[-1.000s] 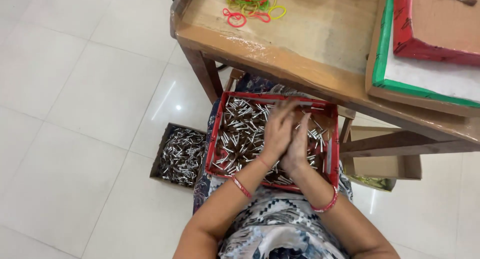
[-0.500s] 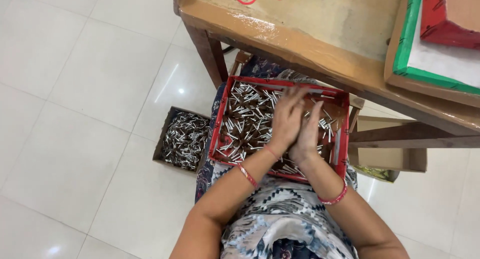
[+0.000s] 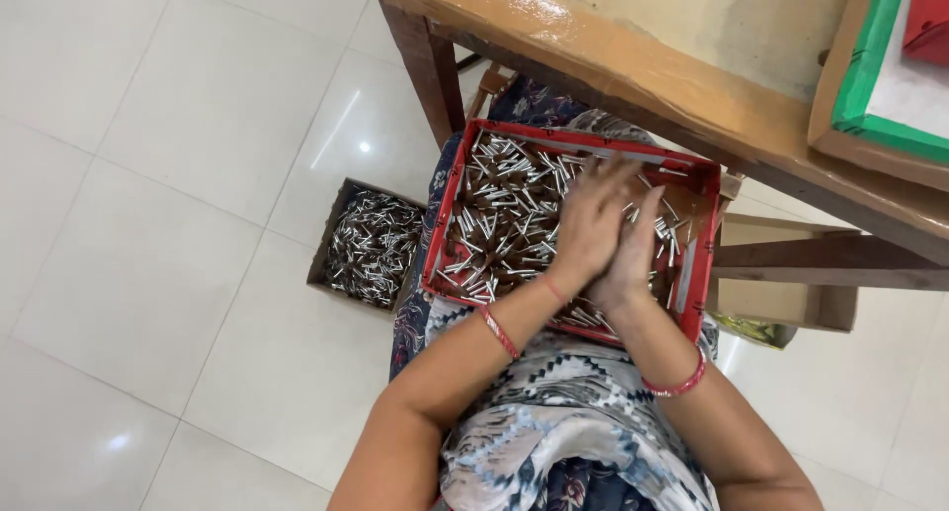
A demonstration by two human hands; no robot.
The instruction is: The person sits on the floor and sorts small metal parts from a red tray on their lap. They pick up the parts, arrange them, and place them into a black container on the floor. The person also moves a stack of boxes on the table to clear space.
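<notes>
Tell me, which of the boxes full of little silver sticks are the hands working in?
The red box on the person's lap: the left hand and right hand are pressed together over it. The brown cardboard box sits untouched on the floor.

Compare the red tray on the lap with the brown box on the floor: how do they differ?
The red tray rests on the person's lap under both hands; the brown cardboard box sits on the floor tiles, untouched. The tray looks larger and red-walled; the box is smaller and plain brown. Both hold small silvery sticks.
</notes>
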